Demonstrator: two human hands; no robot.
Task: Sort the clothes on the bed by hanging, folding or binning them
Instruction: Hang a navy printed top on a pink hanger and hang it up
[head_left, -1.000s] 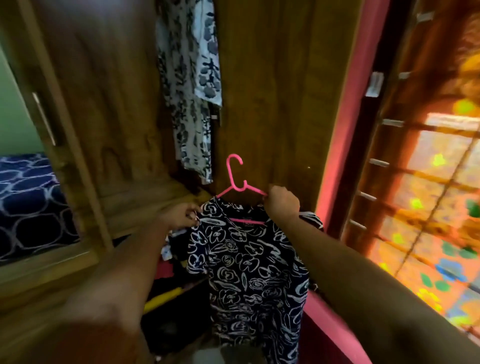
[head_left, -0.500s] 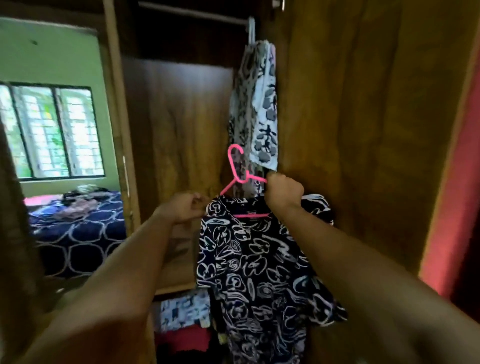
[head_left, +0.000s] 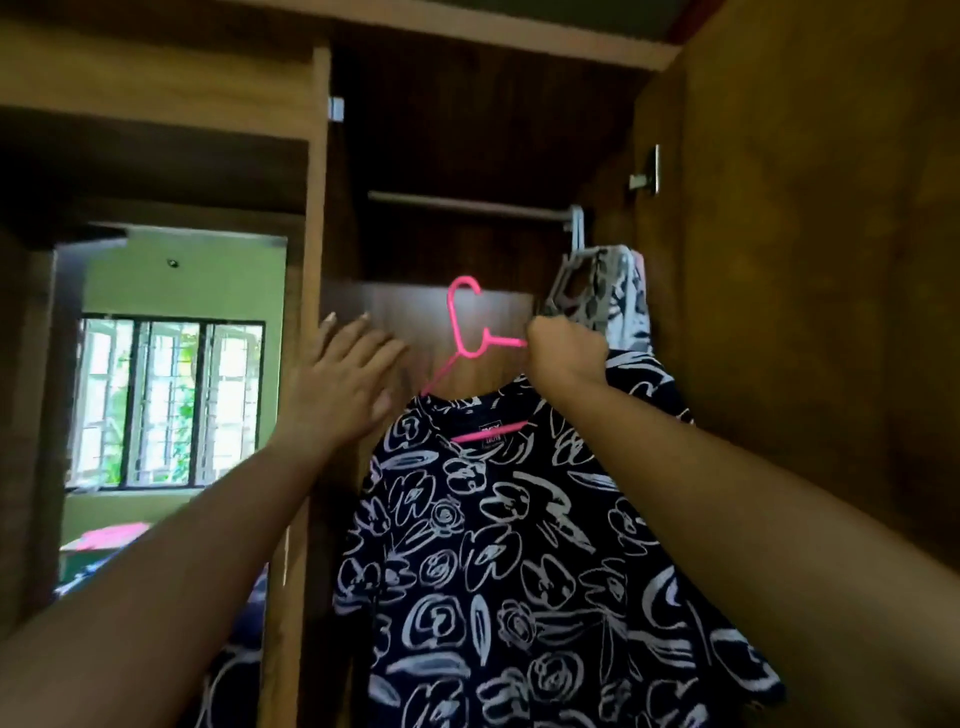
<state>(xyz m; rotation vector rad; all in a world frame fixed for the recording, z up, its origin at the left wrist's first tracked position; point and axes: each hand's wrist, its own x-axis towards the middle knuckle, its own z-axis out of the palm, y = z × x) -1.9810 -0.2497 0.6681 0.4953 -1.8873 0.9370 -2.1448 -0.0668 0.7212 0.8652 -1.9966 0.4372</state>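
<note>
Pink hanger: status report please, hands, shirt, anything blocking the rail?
Left hand open, clear of shirt. Right hand grips pink hanger; shirt on it, hook below rail. Grey garment hangs at rail's right end.

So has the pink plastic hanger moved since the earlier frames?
Yes. The pink plastic hanger, gripped by the right hand, has risen toward the wardrobe's metal rail; its hook now sits just below that rail.
</note>
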